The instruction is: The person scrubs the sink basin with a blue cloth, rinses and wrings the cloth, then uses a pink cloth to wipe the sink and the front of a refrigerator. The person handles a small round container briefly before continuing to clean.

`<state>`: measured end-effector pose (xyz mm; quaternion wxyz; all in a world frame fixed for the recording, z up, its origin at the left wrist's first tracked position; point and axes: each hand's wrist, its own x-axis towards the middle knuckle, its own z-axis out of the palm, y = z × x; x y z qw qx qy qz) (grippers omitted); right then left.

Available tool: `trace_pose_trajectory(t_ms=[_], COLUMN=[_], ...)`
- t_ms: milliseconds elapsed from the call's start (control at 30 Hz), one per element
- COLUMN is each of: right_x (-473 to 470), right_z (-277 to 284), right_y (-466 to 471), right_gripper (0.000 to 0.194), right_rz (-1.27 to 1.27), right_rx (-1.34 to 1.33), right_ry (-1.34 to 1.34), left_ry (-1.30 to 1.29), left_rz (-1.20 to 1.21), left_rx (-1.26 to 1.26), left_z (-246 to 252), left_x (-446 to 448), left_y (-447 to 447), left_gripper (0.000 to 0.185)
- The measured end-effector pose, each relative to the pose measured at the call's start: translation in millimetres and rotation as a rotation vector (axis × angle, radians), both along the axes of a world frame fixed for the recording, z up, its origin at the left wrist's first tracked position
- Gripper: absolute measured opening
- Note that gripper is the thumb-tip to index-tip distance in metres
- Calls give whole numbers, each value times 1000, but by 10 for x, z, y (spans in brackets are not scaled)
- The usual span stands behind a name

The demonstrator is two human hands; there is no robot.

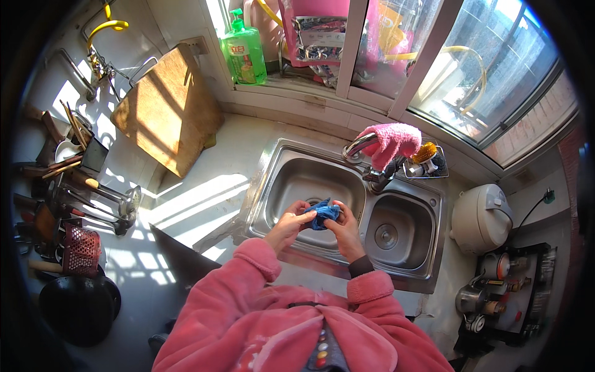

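A crumpled blue cloth (324, 215) is pinched between both hands above the larger left basin (290, 186) of a stainless steel double sink. My left hand (294, 222) grips its left side, thumb on top. On the right side, my right hand (345, 231) holds the cloth between thumb and fingers. The cloth partly hides the basin's drain. The smaller right basin (409, 246) shows its drain strainer (386, 236). Behind the basins stands a chrome faucet (377, 179), with a fluffy pink cloth (390, 142) draped over its spout.
A wire rack (426, 173) holds a yellow-bristled brush (424, 152) behind the sink. To the right are a rice cooker (481, 219) and a tray of bottles and jars (516, 297). A wooden cutting board (169, 109) leans at left; a green soap bottle (244, 51) stands on the windowsill.
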<state>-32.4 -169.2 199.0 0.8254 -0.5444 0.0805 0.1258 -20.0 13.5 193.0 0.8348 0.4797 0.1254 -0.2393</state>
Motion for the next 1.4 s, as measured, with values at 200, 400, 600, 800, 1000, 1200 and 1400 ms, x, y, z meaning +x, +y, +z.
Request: trace_pose_trajectory(t_ms=[200, 400, 600, 800, 1000, 1200, 1400], right_x=[-34, -1, -67, -117, -209, -85, -232], right_z=[464, 245, 459, 427, 323, 156, 513], right_y=[-1, -87, -53, -218, -211, -9, 578], right_gripper=[66, 32, 23, 17, 25, 25, 51], right_rz=[98, 16, -178, -114, 374, 377, 895], right_rx=[-182, -1031, -907, 390, -93, -128, -42], right_ry=[-1, -412, -688, -71, -208, -161, -341], left_ry=[1, -186, -171, -372, -228, -324, -388], left_rz=[10, 108, -93, 64, 465, 492, 392], left_rx=[-129, -97, 163, 118, -69, -388, -701], left_z=[245, 382, 227, 663, 1066, 1565, 1555], left_x=[-79, -133, -342, -414, -643, -1136, -1344], left_y=[21, -111, -381, -260, 446, 1005, 926], left_gripper=[27, 25, 27, 25, 23, 57, 57])
